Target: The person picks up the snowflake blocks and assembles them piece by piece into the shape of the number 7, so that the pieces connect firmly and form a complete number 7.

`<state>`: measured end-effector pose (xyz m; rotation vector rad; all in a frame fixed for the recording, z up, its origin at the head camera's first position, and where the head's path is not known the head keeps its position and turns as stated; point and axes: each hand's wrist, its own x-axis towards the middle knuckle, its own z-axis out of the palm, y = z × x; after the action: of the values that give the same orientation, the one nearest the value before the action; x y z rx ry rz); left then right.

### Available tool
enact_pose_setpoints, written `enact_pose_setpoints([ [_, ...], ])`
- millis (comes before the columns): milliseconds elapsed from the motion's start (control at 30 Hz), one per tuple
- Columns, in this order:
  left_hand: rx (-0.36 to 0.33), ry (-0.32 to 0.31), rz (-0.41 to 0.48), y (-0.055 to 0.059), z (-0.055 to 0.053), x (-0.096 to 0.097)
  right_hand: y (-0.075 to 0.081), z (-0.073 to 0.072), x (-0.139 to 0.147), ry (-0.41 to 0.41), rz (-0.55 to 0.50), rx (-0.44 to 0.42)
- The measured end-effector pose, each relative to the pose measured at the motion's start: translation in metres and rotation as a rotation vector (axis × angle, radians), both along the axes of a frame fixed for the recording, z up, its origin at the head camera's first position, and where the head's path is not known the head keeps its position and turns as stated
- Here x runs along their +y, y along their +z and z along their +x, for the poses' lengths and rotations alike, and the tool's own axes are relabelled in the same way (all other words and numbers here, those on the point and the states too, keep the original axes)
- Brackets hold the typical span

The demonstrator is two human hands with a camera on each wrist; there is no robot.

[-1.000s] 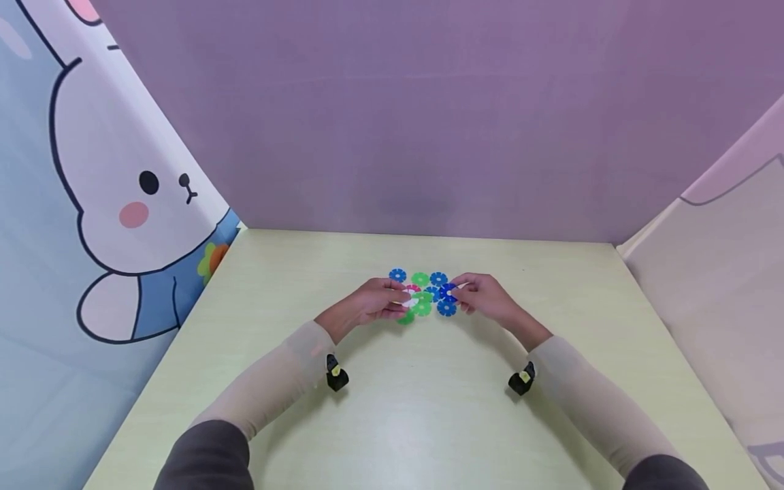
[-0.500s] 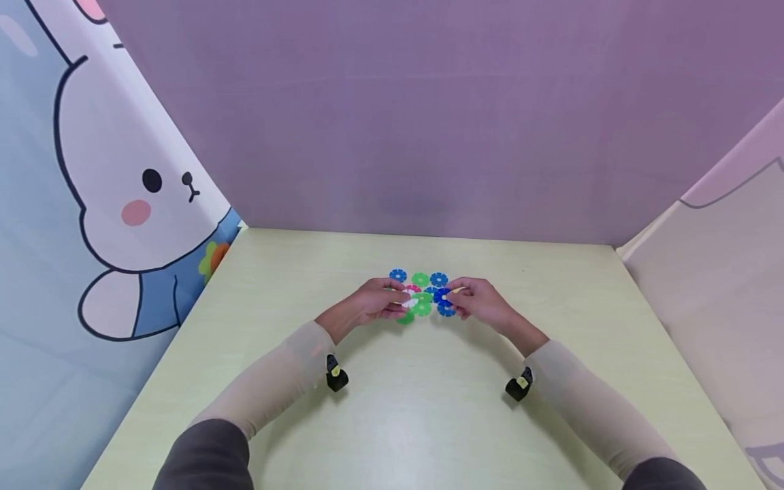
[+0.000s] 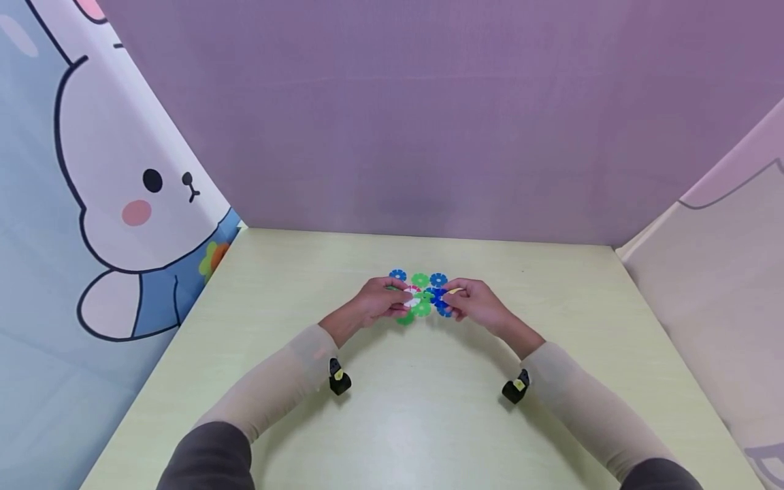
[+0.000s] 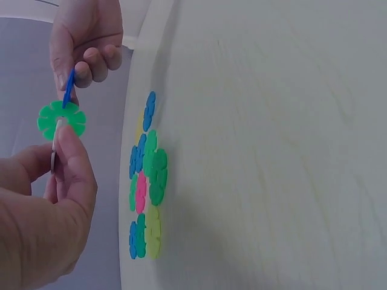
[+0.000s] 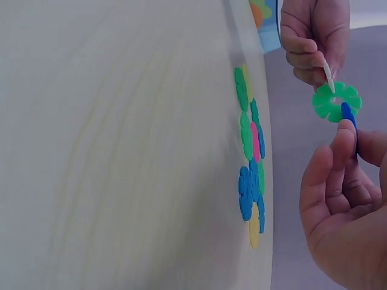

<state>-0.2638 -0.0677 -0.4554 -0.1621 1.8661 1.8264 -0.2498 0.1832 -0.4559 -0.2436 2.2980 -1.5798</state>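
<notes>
So both mesh square (prob.), L hand (image 4: 54, 214) pinches white disc (image 4: 53, 158), R hand (image 5: 351, 232) blue disc (image 4: 69, 86), edge-on to green disc (image 4: 47, 124), twd far edge of worktop (image 3: 429, 253).

Pale wood-grain table (image 3: 422, 408) before a plain purple wall (image 3: 429, 122), cartoon-rabbit panel (image 3: 110, 211) at left.

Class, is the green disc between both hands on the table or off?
Off: wrist views show the green disc raised above the table.

Looks like smooth plastic on green disc (image 4: 75, 119), blue disc (image 4: 68, 89) and white disc (image 5: 329, 77) | looks like smooth wood, with thin lines and a soft shine, on table (image 3: 404, 422) | looks like dull cloth on purple wall (image 3: 392, 129) and pale sleeves (image 3: 269, 388)
</notes>
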Motion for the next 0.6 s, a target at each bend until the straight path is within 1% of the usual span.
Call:
enact_pose_setpoints([
  [133, 0.008, 0.025, -0.015, 0.002, 0.002, 0.001, -0.001, -0.001, -0.003, 0.006, -0.023, -0.009],
  [300, 0.000, 0.036, -0.020, 0.004, 0.004, 0.001, 0.001, -0.001, -0.007, -0.004, -0.014, -0.029],
  [533, -0.011, 0.070, 0.001, 0.006, 0.003, 0.003, 0.002, -0.003, -0.012, -0.027, -0.055, -0.038],
  [600, -0.013, 0.071, 0.008, 0.006, 0.003, 0.003, 0.001, -0.002, -0.013, -0.026, -0.057, -0.045],
])
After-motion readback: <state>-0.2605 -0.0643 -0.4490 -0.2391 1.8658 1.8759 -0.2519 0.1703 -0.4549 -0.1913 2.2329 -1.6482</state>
